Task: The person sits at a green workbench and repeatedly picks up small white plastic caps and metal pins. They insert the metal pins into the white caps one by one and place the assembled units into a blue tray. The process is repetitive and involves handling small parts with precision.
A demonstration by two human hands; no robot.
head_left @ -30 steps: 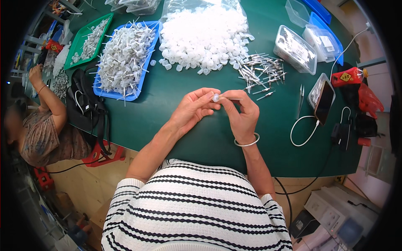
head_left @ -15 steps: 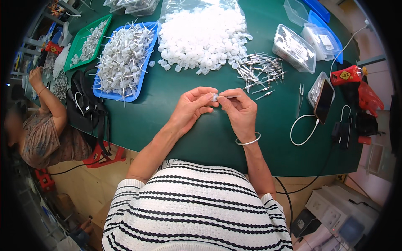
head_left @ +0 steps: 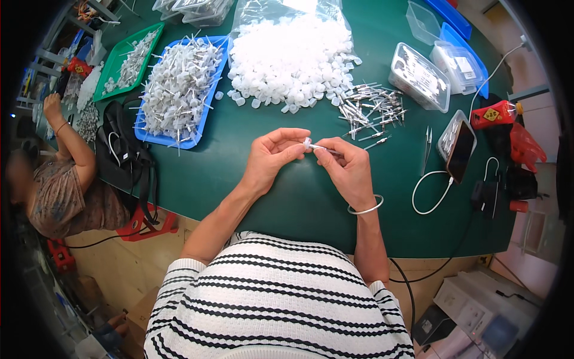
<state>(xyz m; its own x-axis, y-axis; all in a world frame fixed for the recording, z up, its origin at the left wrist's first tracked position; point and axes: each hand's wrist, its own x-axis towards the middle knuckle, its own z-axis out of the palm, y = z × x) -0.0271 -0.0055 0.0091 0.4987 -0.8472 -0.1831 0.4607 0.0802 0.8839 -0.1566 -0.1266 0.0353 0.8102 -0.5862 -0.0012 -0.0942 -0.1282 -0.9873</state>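
Between the fingertips of my left hand [head_left: 267,160] is a small translucent white plastic cap [head_left: 307,143]. My right hand [head_left: 350,170] pinches a thin metal pin [head_left: 321,148], its tip at the cap; how deep it sits inside I cannot tell. Beyond my hands, loose white caps [head_left: 287,66] spill from a clear bag [head_left: 248,13]. A heap of bare metal pins [head_left: 372,109] lies to the right of them. At the left, a blue tray [head_left: 189,144] is piled with caps that have pins through them.
A green tray [head_left: 156,37] with similar parts stands farther left, by a black bag [head_left: 113,134]. Tweezers [head_left: 427,151], a phone [head_left: 461,152] on a white cable and clear plastic boxes [head_left: 420,78] are at the right. Another person [head_left: 75,173] sits at the left.
My right hand has shifted slightly right and down, away from my left. More of the pin and cap now shows between the fingers.
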